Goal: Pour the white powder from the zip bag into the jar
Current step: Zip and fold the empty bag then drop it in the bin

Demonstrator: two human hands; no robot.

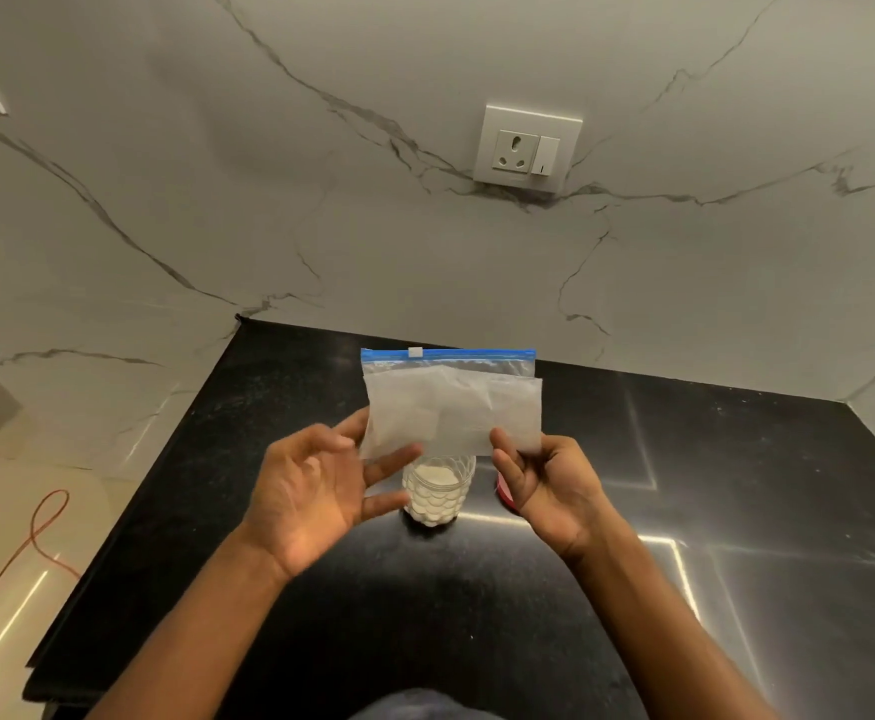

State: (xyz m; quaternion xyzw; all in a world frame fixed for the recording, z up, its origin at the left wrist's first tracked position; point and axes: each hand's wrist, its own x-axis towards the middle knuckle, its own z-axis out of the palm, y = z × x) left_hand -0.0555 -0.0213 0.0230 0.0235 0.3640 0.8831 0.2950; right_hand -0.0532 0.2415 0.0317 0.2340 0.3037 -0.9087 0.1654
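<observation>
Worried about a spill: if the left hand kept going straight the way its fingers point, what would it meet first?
Probably the zip bag: the left hand fingers already reach its lower left edge. Depth is unclear.

Jar rim hidden behind bag at frame centre. Red lid mostly behind right hand. Left hand motion-blurred; fingers contact with bag unclear. Counter cut off by right and bottom edges. Orange cable cut off at left edge.
</observation>
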